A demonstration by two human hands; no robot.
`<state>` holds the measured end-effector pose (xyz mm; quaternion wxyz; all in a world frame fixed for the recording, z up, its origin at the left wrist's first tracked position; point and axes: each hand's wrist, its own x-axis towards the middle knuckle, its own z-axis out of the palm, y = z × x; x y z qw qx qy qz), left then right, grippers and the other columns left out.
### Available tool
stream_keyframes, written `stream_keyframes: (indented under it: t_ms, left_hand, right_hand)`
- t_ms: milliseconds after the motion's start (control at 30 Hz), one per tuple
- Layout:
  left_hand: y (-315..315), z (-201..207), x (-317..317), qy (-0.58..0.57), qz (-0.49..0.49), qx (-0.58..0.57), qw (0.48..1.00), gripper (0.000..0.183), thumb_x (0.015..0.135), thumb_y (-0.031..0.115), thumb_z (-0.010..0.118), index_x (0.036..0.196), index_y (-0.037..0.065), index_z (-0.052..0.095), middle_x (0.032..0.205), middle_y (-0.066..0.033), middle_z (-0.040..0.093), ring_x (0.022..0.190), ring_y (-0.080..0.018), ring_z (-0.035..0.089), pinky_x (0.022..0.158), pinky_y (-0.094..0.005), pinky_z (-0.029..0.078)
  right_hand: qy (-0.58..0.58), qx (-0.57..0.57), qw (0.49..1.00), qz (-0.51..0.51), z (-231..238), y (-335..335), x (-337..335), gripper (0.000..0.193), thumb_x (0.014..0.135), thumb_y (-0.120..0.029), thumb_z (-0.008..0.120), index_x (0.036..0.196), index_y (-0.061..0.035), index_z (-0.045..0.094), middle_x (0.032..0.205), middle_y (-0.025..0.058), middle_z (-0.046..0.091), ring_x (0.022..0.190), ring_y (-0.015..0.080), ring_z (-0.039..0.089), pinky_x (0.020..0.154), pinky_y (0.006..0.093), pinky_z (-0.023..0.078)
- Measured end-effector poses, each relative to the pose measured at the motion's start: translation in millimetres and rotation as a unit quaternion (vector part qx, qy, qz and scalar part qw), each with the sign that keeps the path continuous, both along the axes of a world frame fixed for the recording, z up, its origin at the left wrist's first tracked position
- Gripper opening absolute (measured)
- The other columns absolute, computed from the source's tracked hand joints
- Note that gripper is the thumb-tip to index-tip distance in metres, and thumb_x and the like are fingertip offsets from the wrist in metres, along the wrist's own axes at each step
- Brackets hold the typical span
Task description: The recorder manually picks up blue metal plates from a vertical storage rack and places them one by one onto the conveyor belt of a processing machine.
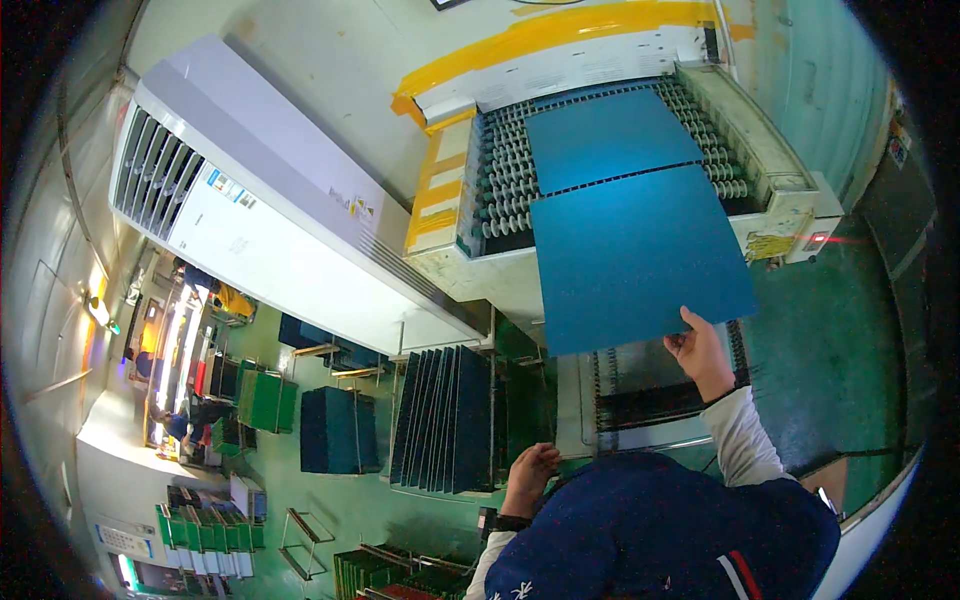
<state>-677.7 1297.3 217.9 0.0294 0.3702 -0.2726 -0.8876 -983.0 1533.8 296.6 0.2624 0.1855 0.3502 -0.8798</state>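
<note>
My right hand [702, 355] grips the near edge of a flat blue panel [640, 255], thumb on top and fingers beneath. That panel sticks out from the end of a roller conveyor machine [510, 180], its far edge still over the rollers. Right behind it a second blue panel [610, 135] lies on the rollers. My left hand [530, 475] hangs low by my body, its fingers curled, with nothing seen in it. Beyond the left hand stands a rack of upright dark panels [440, 420].
A tall white air conditioner [290, 200] stands left of the machine. Below the held panel is a frame with dark bristle-like edges [650, 405]. More racks with dark panels [338, 430] and green panels [266, 400] stand on the green floor at left. People work at the far left.
</note>
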Motion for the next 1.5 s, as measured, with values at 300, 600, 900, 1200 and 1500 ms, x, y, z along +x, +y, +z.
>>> stream_keyframes:
  t_ms: [300, 600, 900, 1200, 1500]
  left_hand:
    - [8, 26, -9, -0.025, 0.02, -0.016, 0.999, 0.023, 0.09, 0.018, 0.049, 0.099, -0.003, 0.054, 0.08, -0.0066, 0.053, 0.078, -0.0195, 0.051, 0.068, -0.0294, 0.042]
    - [3, 7, -4, -0.039, 0.015, -0.06, 0.997, 0.027, 0.09, 0.022, 0.049, 0.104, -0.001, 0.054, 0.087, -0.0123, 0.062, 0.08, -0.0242, 0.06, 0.069, -0.0336, 0.048]
    - [5, 17, -8, -0.061, 0.008, -0.05, 0.997, 0.027, 0.09, 0.021, 0.049, 0.105, 0.0, 0.054, 0.089, -0.012, 0.061, 0.083, -0.0243, 0.059, 0.072, -0.034, 0.046]
    - [1, 8, -8, -0.045, 0.0, -0.036, 0.998, 0.026, 0.091, 0.02, 0.047, 0.105, -0.001, 0.053, 0.091, -0.0117, 0.059, 0.084, -0.0241, 0.058, 0.072, -0.0339, 0.046]
    - [0, -4, -4, -0.04, 0.007, -0.036, 0.999, 0.028, 0.091, 0.021, 0.048, 0.106, -0.002, 0.052, 0.092, -0.0142, 0.06, 0.084, -0.0262, 0.059, 0.072, -0.0348, 0.047]
  right_hand:
    - [-0.01, 0.003, 1.0, -0.013, 5, -8, -9, 0.026, 0.078, -0.023, 0.067, 0.091, -0.0091, 0.049, 0.081, 0.0084, 0.054, 0.067, 0.0246, 0.052, 0.065, 0.0391, 0.047]
    - [-0.01, -0.003, 1.0, 0.0, -4, -8, -21, 0.024, 0.08, -0.024, 0.065, 0.092, -0.0093, 0.051, 0.083, 0.0075, 0.054, 0.068, 0.0244, 0.053, 0.068, 0.0392, 0.047]
    - [-0.001, 0.017, 1.0, -0.006, 2, -10, -32, 0.028, 0.079, -0.025, 0.066, 0.095, -0.0083, 0.049, 0.079, 0.0072, 0.051, 0.064, 0.0239, 0.053, 0.066, 0.0388, 0.047]
    - [-0.002, 0.013, 1.0, -0.019, 2, -11, -41, 0.024, 0.079, -0.024, 0.066, 0.087, -0.0076, 0.05, 0.075, 0.0073, 0.051, 0.064, 0.0234, 0.053, 0.064, 0.0386, 0.047]
    - [0.004, -0.004, 1.0, -0.016, -13, -12, -51, 0.024, 0.078, -0.023, 0.067, 0.087, -0.0084, 0.05, 0.075, 0.0065, 0.047, 0.066, 0.0241, 0.051, 0.067, 0.0404, 0.047]
